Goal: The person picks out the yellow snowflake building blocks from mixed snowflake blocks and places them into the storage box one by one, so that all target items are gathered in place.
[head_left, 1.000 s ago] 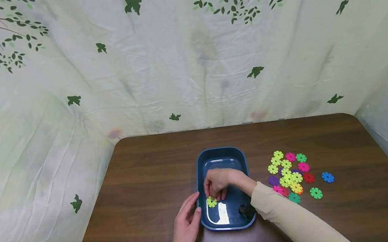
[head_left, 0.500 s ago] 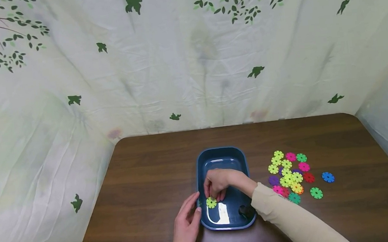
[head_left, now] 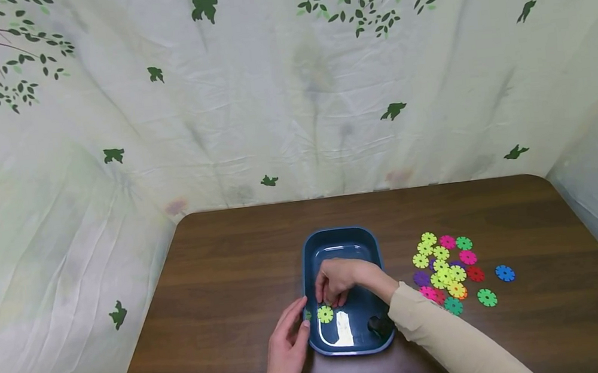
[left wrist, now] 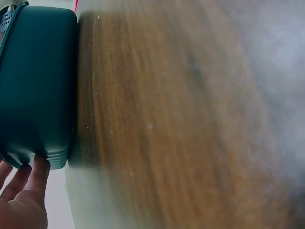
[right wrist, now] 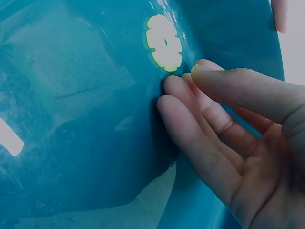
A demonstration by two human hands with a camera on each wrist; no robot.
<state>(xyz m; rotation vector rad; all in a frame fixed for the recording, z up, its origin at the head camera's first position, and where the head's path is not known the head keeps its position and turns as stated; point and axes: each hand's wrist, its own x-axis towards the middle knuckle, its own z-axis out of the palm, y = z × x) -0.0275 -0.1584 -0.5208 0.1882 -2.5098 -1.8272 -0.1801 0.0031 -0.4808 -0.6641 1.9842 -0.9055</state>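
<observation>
From the head camera, a dark blue tray (head_left: 306, 258) sits on the brown wooden table (head_left: 220, 266). A yellow-green disc (head_left: 325, 313) lies flat on the tray floor near the tray's left wall. The right hand (head_left: 337, 279) hangs inside the tray just above the disc, its fingertips pointing down at it and holding nothing. The left hand (head_left: 287, 347) rests against the outside of the tray's near left corner, fingers straight. To the right of the tray, well apart from both hands, lies a pile of coloured discs (head_left: 447, 268), with a blue disc (head_left: 505, 273) off by itself.

The left wrist camera shows the fingertips (left wrist: 40, 167) of the left hand (left wrist: 21, 200) touching the tray's (left wrist: 38, 86) outer wall; the fingers are relaxed, not curled round it.

The right wrist camera shows the disc (right wrist: 164, 43) lying on the tray floor (right wrist: 71, 119), just beyond the fingertips (right wrist: 174, 86) of the right hand (right wrist: 228, 138). The fingers are loosely bent with nothing between them; whether a fingertip touches the disc cannot be told.
</observation>
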